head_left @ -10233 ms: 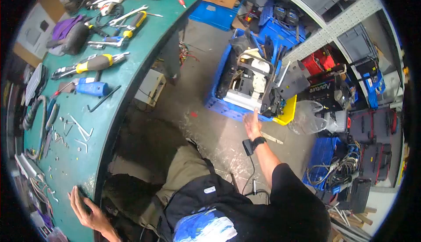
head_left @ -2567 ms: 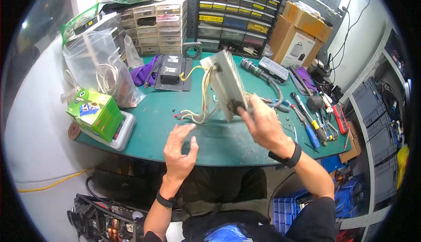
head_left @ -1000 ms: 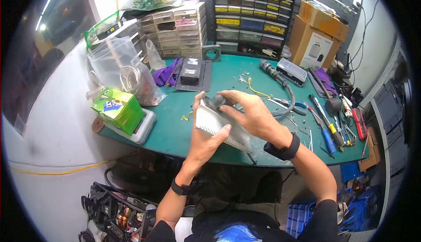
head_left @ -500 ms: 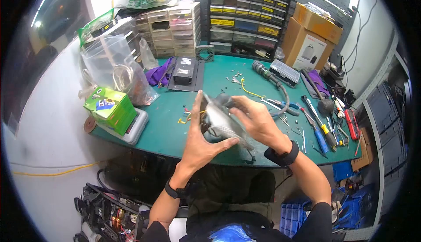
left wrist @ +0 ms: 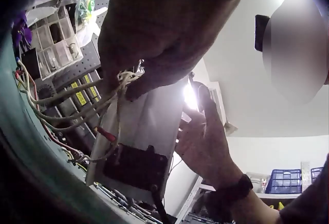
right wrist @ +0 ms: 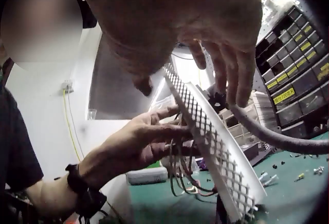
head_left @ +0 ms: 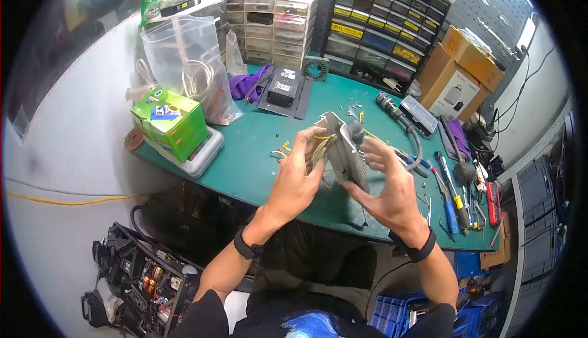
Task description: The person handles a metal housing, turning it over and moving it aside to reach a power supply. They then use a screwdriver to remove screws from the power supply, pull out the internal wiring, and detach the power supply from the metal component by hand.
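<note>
Metal casing (head_left: 343, 161), held tilted above the near edge of the bench (head_left: 236, 154), likely to leave both faces within reach. Clamped on its wired side by the left hand (head_left: 291, 188), wires (head_left: 320, 149) bunched at the fingers; just beside the right hand (head_left: 395, 192), with fingers apart and contact unclear.

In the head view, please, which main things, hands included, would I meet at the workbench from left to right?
Green box → left hand → grey metal piece → right hand → red meter.
</note>
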{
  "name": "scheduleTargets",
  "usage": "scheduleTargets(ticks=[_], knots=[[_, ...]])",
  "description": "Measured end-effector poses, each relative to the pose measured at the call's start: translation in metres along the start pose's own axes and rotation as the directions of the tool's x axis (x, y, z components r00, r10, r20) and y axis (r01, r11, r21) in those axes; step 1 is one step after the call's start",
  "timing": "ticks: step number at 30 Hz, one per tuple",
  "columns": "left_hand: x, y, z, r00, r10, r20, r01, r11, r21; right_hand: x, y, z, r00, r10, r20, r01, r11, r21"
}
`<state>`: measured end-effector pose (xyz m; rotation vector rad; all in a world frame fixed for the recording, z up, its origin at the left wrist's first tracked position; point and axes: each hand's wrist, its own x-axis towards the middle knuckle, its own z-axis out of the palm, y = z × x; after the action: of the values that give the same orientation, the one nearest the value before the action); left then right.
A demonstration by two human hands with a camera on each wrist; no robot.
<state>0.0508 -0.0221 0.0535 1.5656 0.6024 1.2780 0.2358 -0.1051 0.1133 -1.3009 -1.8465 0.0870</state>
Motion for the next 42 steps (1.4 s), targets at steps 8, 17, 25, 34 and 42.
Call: scheduleTargets(ticks=[8, 17, 25, 34, 42], knots=[[0.009, 0.011, -0.018, 0.992, -0.119, -0.046, 0.127, 0.937, 0.326, 0.008, 0.023, 0.013, 0.999, 0.001, 0.033, 0.007, 0.975, -0.224], [0.009, -0.022, -0.052, 0.982, -0.19, 0.008, 0.18, 0.939, 0.294, 0.03, 0.037, 0.009, 0.989, 0.115, 0.09, -0.094, 0.973, -0.211], [0.006, -0.028, -0.066, 0.976, -0.217, -0.02, 0.218, 0.975, 0.051, 0.046, 0.047, 0.004, 0.939, 0.289, 0.187, -0.217, 0.919, -0.33], [0.003, -0.036, -0.074, 0.981, -0.175, -0.086, 0.175, 0.984, -0.001, 0.047, 0.054, -0.001, 0.938, 0.299, 0.175, -0.259, 0.941, -0.22], [-0.005, -0.004, -0.013, 0.976, -0.213, 0.049, 0.171, 0.882, 0.439, 0.044, 0.064, -0.004, 0.958, 0.232, 0.168, -0.225, 0.973, -0.057]])
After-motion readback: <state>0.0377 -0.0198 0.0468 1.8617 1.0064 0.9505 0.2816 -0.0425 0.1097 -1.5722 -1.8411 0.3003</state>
